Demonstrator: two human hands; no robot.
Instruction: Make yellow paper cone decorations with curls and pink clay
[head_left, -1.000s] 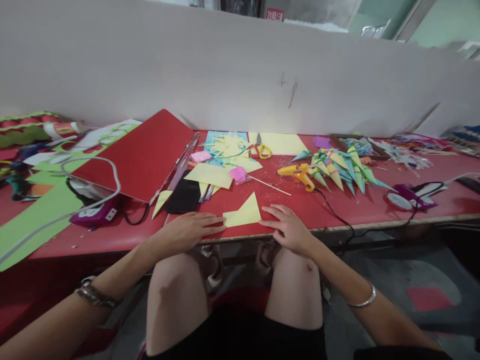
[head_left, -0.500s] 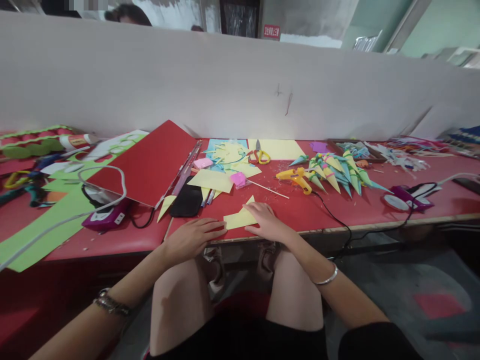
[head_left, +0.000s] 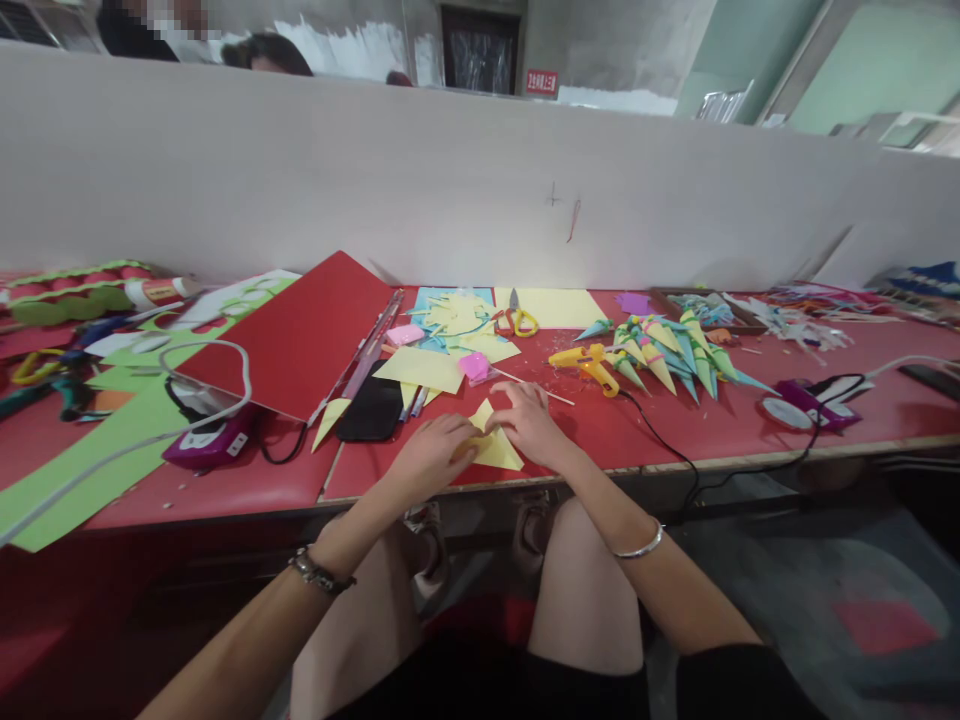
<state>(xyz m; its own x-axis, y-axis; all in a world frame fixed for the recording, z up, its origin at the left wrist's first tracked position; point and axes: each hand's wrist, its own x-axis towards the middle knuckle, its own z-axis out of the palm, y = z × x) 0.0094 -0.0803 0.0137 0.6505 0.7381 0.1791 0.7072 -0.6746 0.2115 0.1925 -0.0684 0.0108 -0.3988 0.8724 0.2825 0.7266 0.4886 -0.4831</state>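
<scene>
A piece of yellow paper [head_left: 501,452] is at the table's front edge, between my hands, with part of it folded or bent up. My left hand [head_left: 435,452] has its fingers curled in on the paper's left side. From the right, my right hand [head_left: 531,425] reaches over the paper, its fingers bent and closed on the upper edge. Just behind lie a pink pad [head_left: 474,367], a thin wooden stick [head_left: 559,397] and a yellow paper sheet [head_left: 421,371]. A black phone [head_left: 371,405] rests to the left, beside a yellow paper cone [head_left: 328,422].
A yellow glue gun [head_left: 589,365] lies to the right, its cord running over the front edge. Beyond it are several paper cones [head_left: 667,350]. Scissors [head_left: 517,315] lie at the back. A red board [head_left: 300,335] leans over a purple power strip [head_left: 206,445] on the left.
My left hand has moved right and up onto the paper, and its fingers have curled. My right hand has shifted slightly up. The paper has turned and changed shape between them.
</scene>
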